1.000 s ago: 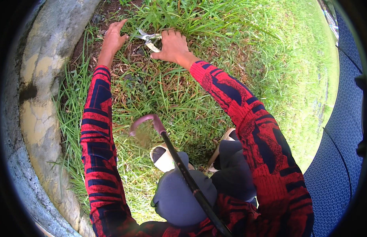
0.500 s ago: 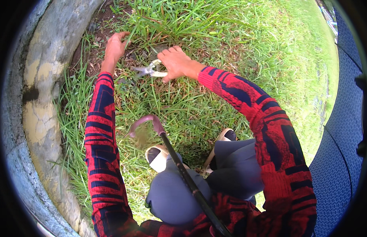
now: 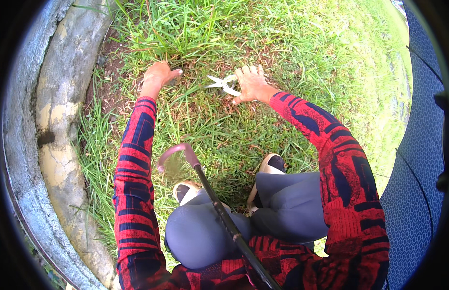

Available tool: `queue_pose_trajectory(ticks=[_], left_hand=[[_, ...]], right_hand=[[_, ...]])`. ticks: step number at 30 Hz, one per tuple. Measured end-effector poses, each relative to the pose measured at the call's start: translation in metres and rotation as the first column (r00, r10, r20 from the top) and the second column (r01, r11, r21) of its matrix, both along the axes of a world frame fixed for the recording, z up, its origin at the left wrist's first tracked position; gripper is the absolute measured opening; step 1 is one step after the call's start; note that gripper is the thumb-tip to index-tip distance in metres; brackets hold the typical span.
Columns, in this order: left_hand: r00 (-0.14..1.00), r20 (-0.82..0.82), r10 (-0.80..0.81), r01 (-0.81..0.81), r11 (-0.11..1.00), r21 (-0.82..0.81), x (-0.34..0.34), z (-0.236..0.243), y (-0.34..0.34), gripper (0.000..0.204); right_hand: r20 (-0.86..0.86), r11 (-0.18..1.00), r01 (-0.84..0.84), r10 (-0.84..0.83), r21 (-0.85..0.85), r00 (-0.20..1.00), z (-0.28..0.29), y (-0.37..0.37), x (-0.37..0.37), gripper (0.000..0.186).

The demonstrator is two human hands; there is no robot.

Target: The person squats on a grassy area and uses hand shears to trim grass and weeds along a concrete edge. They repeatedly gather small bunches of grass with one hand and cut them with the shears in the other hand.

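One left hand (image 3: 159, 77), one right hand (image 3: 254, 86), one pruner (image 3: 225, 85), upper frame, two sleeves (image 3: 136, 186), left and right of centre, two shoes (image 3: 190, 192), one hooked handle (image 3: 189, 152), mid-frame, one canopy (image 3: 420, 159), right edge.

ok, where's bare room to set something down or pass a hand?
Free: short grass between the right hand and the blue canopy; also the patch between the pruning shears and the pink hooked handle. Crowded: around the shears, and where handle, shoes and knees bunch together.

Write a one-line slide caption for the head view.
Right hand holding open, white-handled metal pruning shears over green grass, left hand beside a taller green clump.
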State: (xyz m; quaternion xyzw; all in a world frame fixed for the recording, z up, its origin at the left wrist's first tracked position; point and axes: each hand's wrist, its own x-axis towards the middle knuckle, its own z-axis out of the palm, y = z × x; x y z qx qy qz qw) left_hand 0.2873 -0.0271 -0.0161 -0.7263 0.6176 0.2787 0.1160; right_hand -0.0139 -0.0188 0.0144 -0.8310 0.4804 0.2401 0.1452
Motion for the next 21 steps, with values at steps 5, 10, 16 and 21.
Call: queue_pose_trajectory(ticks=[5, 10, 16, 21], left_hand=[[0.966, -0.257, 0.009, -0.037, 0.994, -0.105, -0.023, -0.011, -0.027, 0.072], [0.98, -0.2, 0.018, -0.038, 0.995, -0.096, -0.044, -0.008, -0.063, 0.074], [0.996, -0.073, 0.049, -0.073, 0.924, -0.374, -0.088, -0.023, -0.064, 0.075], [0.987, -0.114, 0.114, -0.151, 0.901, -0.407, -0.088, -0.029, -0.059, 0.055]], right_hand=[[0.112, 0.982, 0.189, -0.186, -0.023, 0.976, -0.002, -0.008, -0.003, 0.097], [0.131, 0.972, 0.205, -0.19, -0.113, 0.973, 0.001, -0.026, 0.012, 0.093], [0.145, 0.971, 0.191, -0.17, -0.142, 0.975, -0.001, -0.041, 0.039, 0.095], [0.028, 0.974, 0.177, -0.174, -0.141, 0.984, -0.005, -0.04, 0.055, 0.096]])
